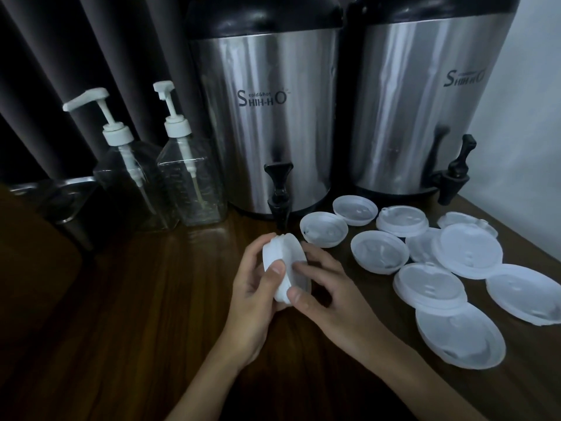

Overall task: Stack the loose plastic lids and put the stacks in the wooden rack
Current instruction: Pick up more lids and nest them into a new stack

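A small stack of white plastic lids (pixel 280 253) stands on edge above the middle of the wooden table (pixel 136 299). My left hand (pixel 258 290) grips the stack from the left, thumb across its rim. My right hand (pixel 328 287) holds it from the right, thumb and fingers on the nearest lid. Several loose translucent lids (pixel 428 287) lie scattered on the table to the right, some overlapping, some upside down. No wooden rack is in view.
Two tall steel drink dispensers (pixel 267 123) (pixel 425 110) with black taps stand at the back. Two clear pump bottles (pixel 133 183) (pixel 191 183) stand left of them, beside a steel pan (pixel 60 202). Dark curtains hang behind; a white wall is on the right.
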Motion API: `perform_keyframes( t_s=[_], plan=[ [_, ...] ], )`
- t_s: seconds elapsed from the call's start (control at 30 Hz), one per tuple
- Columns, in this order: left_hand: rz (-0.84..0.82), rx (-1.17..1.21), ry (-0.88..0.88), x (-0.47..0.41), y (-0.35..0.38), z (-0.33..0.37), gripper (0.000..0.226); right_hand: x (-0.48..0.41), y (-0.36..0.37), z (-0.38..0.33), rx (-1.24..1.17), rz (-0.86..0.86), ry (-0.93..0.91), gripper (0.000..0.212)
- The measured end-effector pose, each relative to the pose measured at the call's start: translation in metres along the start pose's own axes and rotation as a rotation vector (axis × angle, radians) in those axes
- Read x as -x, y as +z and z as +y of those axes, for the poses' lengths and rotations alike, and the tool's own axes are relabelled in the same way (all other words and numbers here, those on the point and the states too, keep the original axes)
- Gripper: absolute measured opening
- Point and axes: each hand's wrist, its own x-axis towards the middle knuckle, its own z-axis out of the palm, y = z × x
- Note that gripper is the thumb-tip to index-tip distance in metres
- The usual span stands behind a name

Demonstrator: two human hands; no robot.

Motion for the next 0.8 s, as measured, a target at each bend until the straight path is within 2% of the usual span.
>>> perform_keyframes(
  t_s=[0.07, 0.17, 0.3, 0.5, 0.7, 0.8],
  plan=[
    [-0.011, -0.019, 0.009, 0.000, 0.000, 0.000, 0.051, 0.002, -0.002, -0.002, 0.013, 0.014, -0.019, 0.047],
    [-0.021, -0.032, 0.023, 0.001, 0.000, 0.000, 0.050, 0.001, -0.007, -0.004, -0.039, 0.033, 0.002, 0.065],
    [-0.028, -0.066, 0.036, 0.002, 0.001, -0.001, 0.050, 0.000, -0.010, -0.006, -0.092, -0.023, -0.016, 0.073],
    [-0.064, -0.110, 0.046, 0.003, 0.001, -0.002, 0.058, -0.001, -0.015, 0.002, -0.191, -0.144, -0.036, 0.103],
    [-0.101, -0.155, 0.041, 0.002, 0.001, -0.003, 0.059, -0.001, -0.020, 0.008, -0.144, -0.201, -0.083, 0.098],
    [-0.118, -0.182, 0.043, 0.002, 0.001, -0.003, 0.069, 0.000, -0.019, 0.008, -0.154, -0.216, -0.063, 0.100]
  ],
)
